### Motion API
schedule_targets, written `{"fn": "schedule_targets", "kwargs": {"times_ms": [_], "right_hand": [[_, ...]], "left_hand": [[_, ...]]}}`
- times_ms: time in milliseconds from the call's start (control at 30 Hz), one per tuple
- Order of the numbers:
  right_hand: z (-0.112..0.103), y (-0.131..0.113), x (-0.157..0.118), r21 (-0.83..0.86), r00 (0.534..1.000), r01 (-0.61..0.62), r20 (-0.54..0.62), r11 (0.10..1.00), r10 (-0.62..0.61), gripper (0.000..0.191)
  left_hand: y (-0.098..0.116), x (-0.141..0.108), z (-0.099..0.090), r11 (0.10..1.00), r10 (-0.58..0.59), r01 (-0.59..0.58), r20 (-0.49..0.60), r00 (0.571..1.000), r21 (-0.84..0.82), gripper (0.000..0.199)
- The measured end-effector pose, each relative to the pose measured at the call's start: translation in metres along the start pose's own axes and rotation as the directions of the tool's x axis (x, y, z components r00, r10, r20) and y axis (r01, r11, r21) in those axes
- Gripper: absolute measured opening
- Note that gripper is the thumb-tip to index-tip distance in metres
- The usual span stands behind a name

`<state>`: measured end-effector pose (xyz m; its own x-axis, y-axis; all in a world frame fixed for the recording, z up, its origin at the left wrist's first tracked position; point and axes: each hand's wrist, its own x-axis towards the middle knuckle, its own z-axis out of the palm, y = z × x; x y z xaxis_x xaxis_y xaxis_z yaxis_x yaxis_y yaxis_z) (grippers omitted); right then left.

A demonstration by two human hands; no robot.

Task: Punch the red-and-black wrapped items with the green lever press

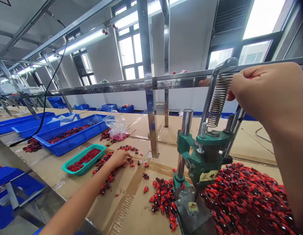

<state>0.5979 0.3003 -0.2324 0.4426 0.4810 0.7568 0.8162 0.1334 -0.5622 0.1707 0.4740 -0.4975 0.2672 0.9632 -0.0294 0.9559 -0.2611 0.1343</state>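
My right hand (269,88) is closed around the lever handle of a green hand press (206,160), at the top right, beside its coil spring (218,98). A bit of red shows between the fingers. The press stands upright with a dark metal base plate (193,209). To the left, my left hand (119,159) reaches palm down over a scattered row of small red-and-black parts (107,182). Its fingers bend loosely onto the parts, and no part is seen held in them. Behind the press lies a large heap of the same red-and-black parts (249,195).
A green basket (65,167) of red pieces stands left of my left hand. Beyond are blue trays (60,150) and a clear plastic bag (117,125). A metal post (151,130) rises from the cardboard-covered table (109,215). A blue stool (9,182) is at the lower left.
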Motion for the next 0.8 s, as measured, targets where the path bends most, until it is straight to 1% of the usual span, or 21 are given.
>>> {"fn": "schedule_targets", "kwargs": {"times_ms": [100, 167, 233, 300, 367, 400, 433, 467, 533, 567, 600, 633, 667, 700, 733, 767, 800], "right_hand": [[0.0, 0.001, 0.001, -0.046, 0.998, -0.049, 0.028, 0.998, 0.05, 0.028], [-0.002, -0.002, 0.0, -0.045, 0.997, -0.065, 0.025, 0.997, 0.067, 0.027], [-0.005, -0.008, -0.002, -0.052, 0.995, -0.092, 0.041, 0.994, 0.094, 0.024], [-0.009, -0.014, -0.005, -0.069, 0.99, -0.119, 0.072, 0.99, 0.124, 0.024], [-0.011, -0.016, -0.006, -0.083, 0.987, -0.121, 0.093, 0.989, 0.128, 0.025], [-0.011, -0.014, -0.006, -0.085, 0.989, -0.11, 0.094, 0.99, 0.118, 0.025], [-0.01, -0.012, -0.005, -0.082, 0.991, -0.092, 0.092, 0.992, 0.099, 0.025], [-0.009, -0.008, -0.003, -0.071, 0.994, -0.067, 0.08, 0.995, 0.072, 0.025], [-0.006, -0.001, 0.0, -0.03, 0.999, -0.005, 0.054, 1.0, 0.007, 0.025], [-0.005, 0.003, 0.002, -0.011, 0.999, 0.026, 0.043, 1.0, -0.026, 0.025], [-0.004, 0.006, 0.003, 0.007, 0.998, 0.053, 0.032, 0.999, -0.053, 0.026], [-0.003, 0.007, 0.004, 0.023, 0.997, 0.067, 0.031, 0.997, -0.068, 0.026], [-0.002, 0.008, 0.005, 0.035, 0.997, 0.076, 0.03, 0.996, -0.077, 0.027], [-0.001, 0.008, 0.005, 0.043, 0.996, 0.082, 0.032, 0.996, -0.083, 0.026], [-0.001, 0.007, 0.004, 0.048, 0.995, 0.088, 0.032, 0.995, -0.09, 0.026], [-0.001, 0.007, 0.004, 0.05, 0.995, 0.091, 0.034, 0.995, -0.093, 0.025], [0.0, 0.006, 0.004, 0.051, 0.994, 0.096, 0.038, 0.994, -0.098, 0.025]], "left_hand": [[0.0, 0.012, 0.008, 0.999, 0.033, -0.034, 0.079, 0.996, 0.015, 0.024], [0.002, 0.015, 0.01, 1.0, 0.022, -0.023, 0.082, 0.996, 0.012, 0.024], [0.003, 0.014, 0.009, 1.0, 0.0, 0.001, 0.051, 0.999, -0.007, 0.025], [0.004, 0.007, 0.003, 0.998, -0.029, 0.029, -0.003, 1.0, -0.047, 0.027], [0.008, -0.004, -0.005, 0.992, -0.054, 0.046, -0.066, 0.996, -0.116, 0.028], [0.014, -0.012, -0.008, 0.986, -0.059, 0.044, -0.092, 0.994, -0.159, 0.029], [0.025, -0.021, -0.008, 0.979, -0.056, 0.033, -0.113, 0.992, -0.199, 0.032], [0.039, -0.031, -0.006, 0.967, -0.049, 0.014, -0.133, 0.99, -0.255, 0.038], [0.083, -0.056, 0.007, 0.913, -0.027, -0.044, -0.17, 0.985, -0.404, 0.048], [0.109, -0.07, 0.017, 0.835, -0.036, -0.08, -0.199, 0.979, -0.545, 0.047], [0.137, -0.084, 0.029, 0.745, -0.036, -0.109, -0.202, 0.979, -0.658, 0.043], [0.164, -0.099, 0.041, 0.664, -0.013, -0.127, -0.181, 0.983, -0.737, 0.039], [0.187, -0.114, 0.053, 0.587, 0.03, -0.115, -0.12, 0.992, -0.801, 0.039], [0.206, -0.126, 0.063, 0.514, 0.019, -0.081, -0.083, 0.996, -0.854, 0.041], [0.218, -0.137, 0.07, 0.493, 0.012, -0.063, -0.066, 0.998, -0.868, 0.041], [0.224, -0.145, 0.075, 0.52, -0.004, -0.052, -0.064, 0.998, -0.853, 0.04], [0.223, -0.151, 0.077, 0.588, -0.031, -0.05, -0.084, 0.996, -0.808, 0.037]]}}
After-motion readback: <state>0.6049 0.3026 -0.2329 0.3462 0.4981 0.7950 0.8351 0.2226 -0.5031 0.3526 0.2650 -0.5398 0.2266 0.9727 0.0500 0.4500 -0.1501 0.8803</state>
